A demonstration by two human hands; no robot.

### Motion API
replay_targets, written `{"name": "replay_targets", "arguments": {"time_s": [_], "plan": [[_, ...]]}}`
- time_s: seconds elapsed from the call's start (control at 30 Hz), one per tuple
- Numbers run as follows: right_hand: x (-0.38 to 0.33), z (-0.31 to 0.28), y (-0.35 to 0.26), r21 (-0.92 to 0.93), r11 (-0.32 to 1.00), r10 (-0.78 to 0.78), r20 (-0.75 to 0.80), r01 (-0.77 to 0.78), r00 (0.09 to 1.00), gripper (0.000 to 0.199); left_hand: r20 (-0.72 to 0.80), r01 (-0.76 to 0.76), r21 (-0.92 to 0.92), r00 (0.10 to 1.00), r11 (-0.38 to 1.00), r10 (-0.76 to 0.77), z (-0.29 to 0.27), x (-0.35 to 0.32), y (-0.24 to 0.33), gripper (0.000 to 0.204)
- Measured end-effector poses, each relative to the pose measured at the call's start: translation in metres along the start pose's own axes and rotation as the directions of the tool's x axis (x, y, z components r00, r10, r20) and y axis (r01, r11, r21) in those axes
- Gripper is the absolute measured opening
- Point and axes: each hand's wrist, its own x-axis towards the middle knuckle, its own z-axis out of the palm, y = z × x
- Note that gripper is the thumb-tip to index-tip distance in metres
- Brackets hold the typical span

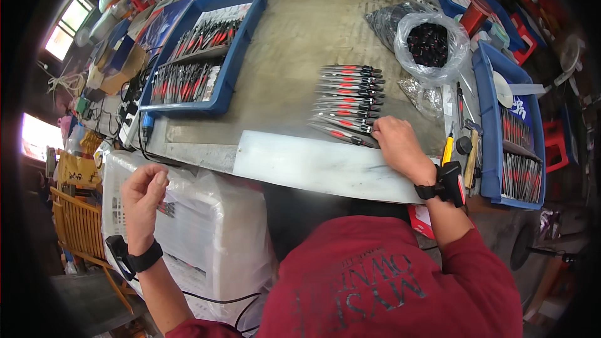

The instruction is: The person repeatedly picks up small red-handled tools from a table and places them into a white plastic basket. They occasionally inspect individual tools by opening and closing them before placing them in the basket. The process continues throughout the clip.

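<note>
My right hand point(399, 145) rests on the near end of a row of several red-and-black handled tools point(347, 103) laid side by side on the grey workbench point(294, 44). Its fingers are curled over the nearest tool. My left hand point(143, 195) hangs off the bench's left side, above a white plastic crate lined with clear plastic point(206, 225). Its fingers are loosely curled and I see nothing in them. Both wrists wear black straps.
A blue tray point(241, 31) of the same tools stands at the back left. Another blue tray point(488, 106) with tools lies at the right edge. A clear bag of dark parts point(432, 40) sits behind the row. A yellow-handled tool point(447, 149) lies by my right wrist.
</note>
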Motion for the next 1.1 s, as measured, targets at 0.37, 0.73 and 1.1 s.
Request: {"name": "replay_targets", "arguments": {"time_s": [0.37, 0.73, 1.1], "plan": [[0.003, -0.029, -0.069, 0.062, 0.895, -0.424, -0.192, 0.443, 0.885, 0.014, 0.342, -0.739, 0.387, 0.670, 0.552, 0.658, 0.098, 0.011, 0.049, 0.020], [-0.002, -0.030, -0.109, 0.200, 0.850, -0.433, -0.263, 0.487, 0.862, 0.031, 0.392, -0.740, 0.508, 0.654, 0.441, 0.646, 0.104, 0.003, 0.047, 0.010], [-0.009, 0.027, -0.077, 0.261, 0.951, -0.179, 0.028, 0.166, 0.983, 0.018, -0.707, 0.006, 0.104, 0.704, 0.995, 0.070, -0.124, 0.021, -0.124, 0.019]]}}
